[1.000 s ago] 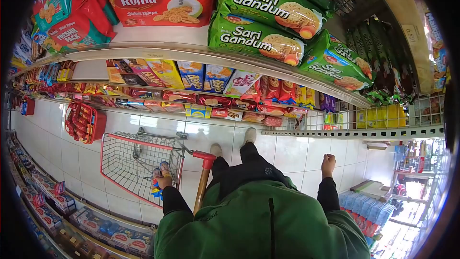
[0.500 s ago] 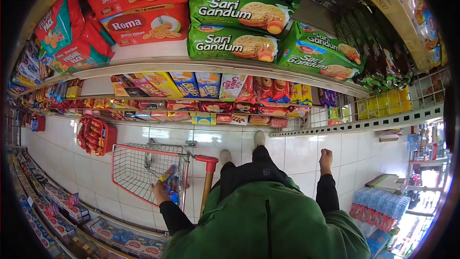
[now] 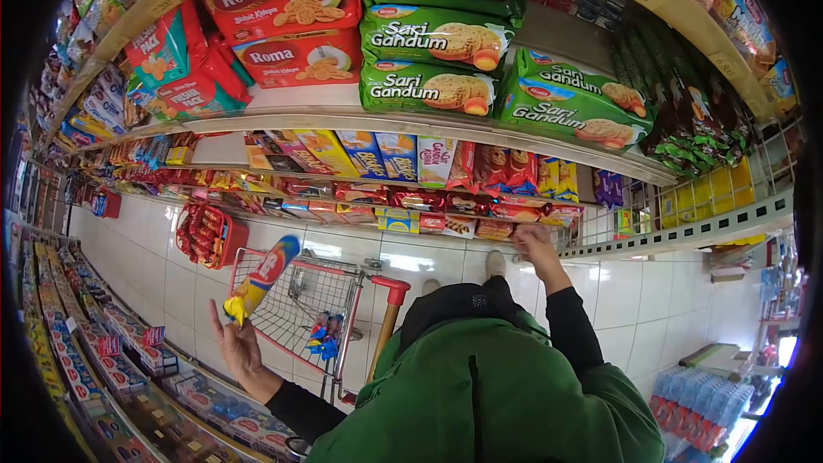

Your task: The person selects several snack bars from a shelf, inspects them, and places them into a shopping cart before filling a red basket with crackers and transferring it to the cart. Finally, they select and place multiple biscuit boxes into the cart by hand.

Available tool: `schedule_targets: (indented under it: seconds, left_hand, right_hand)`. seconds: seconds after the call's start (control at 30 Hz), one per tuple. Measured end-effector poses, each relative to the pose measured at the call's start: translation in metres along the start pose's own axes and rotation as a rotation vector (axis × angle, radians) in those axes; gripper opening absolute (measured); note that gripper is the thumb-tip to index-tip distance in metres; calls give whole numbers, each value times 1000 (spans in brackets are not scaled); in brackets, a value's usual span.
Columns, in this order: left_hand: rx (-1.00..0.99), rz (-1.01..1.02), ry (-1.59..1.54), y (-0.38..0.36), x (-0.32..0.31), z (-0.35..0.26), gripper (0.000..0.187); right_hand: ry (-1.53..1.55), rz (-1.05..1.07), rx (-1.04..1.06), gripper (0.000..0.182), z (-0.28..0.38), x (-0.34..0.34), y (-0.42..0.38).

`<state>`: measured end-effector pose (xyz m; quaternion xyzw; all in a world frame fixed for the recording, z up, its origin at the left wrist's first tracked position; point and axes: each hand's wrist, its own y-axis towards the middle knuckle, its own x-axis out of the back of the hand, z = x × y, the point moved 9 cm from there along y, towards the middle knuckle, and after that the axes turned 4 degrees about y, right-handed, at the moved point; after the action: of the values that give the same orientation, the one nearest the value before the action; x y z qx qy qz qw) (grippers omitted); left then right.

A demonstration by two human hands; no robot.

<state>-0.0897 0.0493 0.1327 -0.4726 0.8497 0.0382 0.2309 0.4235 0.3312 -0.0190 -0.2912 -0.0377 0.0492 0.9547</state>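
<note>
My left hand (image 3: 237, 350) grips the yellow end of a tube-shaped biscuit pack (image 3: 267, 276), coloured blue, yellow and red. The pack is tilted up over the left side of the wire shopping cart (image 3: 296, 300). Inside the cart, small blue and red packets (image 3: 326, 334) lie close to its handle side. My right hand (image 3: 537, 250) is raised in front of the lower shelves, apart from the goods, with loosely bent fingers and nothing visible in it. Its fingertips are somewhat blurred.
Ahead is a shelf (image 3: 343, 110) with green Sari Gandum packs (image 3: 429, 90) and red Roma packs (image 3: 296, 56). A red basket of packets (image 3: 210, 236) stands on the floor beyond the cart. Boxed goods (image 3: 94, 343) line the left, and bottled water (image 3: 699, 403) is stacked at right.
My left hand has lifted the biscuit pack up from within the cart. My right hand has risen and moved forward and left, toward the lower shelves. The view has shifted slightly.
</note>
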Motion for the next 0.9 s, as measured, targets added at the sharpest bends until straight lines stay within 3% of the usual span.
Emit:
schedule_targets:
  seconds: [0.1,0.23,0.33,0.53,0.9]
  left_hand:
    - [52,167,-242,-7,-45,14,64]
    - [408,259,-717,-25,-122,69,64]
    - [584,329,-750,-45,-169,95,65]
    - [696,450,-773,-55,-195,108,63]
    - [548,503,-396,-62,-217,98,50]
  right_hand:
    - [21,250,26,30,42,-58,-23]
    - [191,667,22,47,72,-120,-59]
    - [461,940,73,59,105,-143,-91]
    - [630,809,15,53,105,-129,-73]
    - [494,670,155,42,127,-105,-78]
